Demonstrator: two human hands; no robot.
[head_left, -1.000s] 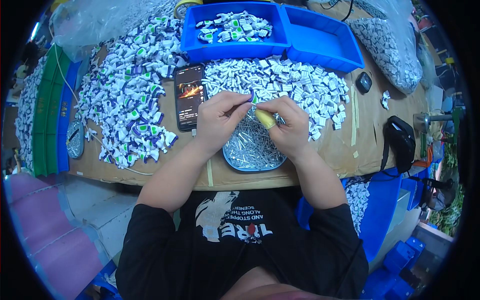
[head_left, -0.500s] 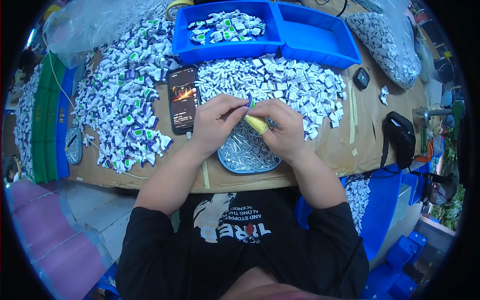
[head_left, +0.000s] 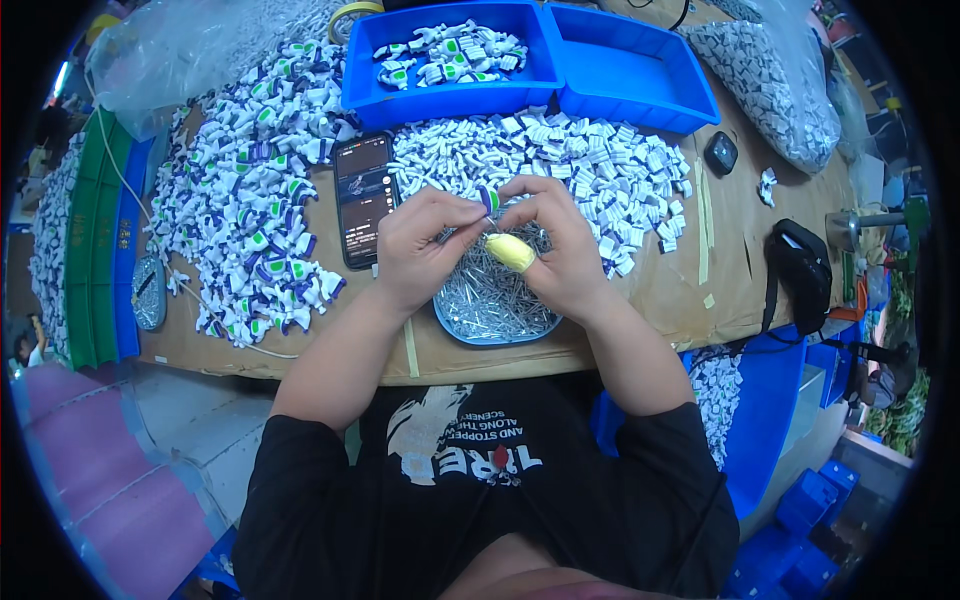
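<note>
My left hand (head_left: 425, 245) pinches a small purple, green and white toy part (head_left: 489, 199) between thumb and fingers. Close against it, my right hand (head_left: 560, 250) has its fingers curled, the thumb wrapped in yellow tape (head_left: 510, 252). Something thin seems to sit between its fingertips, too small to make out. Below both hands stands a blue-rimmed tray (head_left: 497, 342) full of thin metal pins (head_left: 490, 300). Beyond them spreads a heap of small white toy pieces (head_left: 540, 150).
A phone with a lit screen (head_left: 366, 205) lies left of my hands, beside a heap of white, purple and green toy parts (head_left: 250, 190). Two blue bins (head_left: 640, 75) stand at the back, the left holding similar parts. A black case (head_left: 720, 153) and black pouch (head_left: 800, 275) lie right.
The toy part has turned so more of its green and purple shows. My right index finger has lifted and bent, and my hands have parted slightly.
</note>
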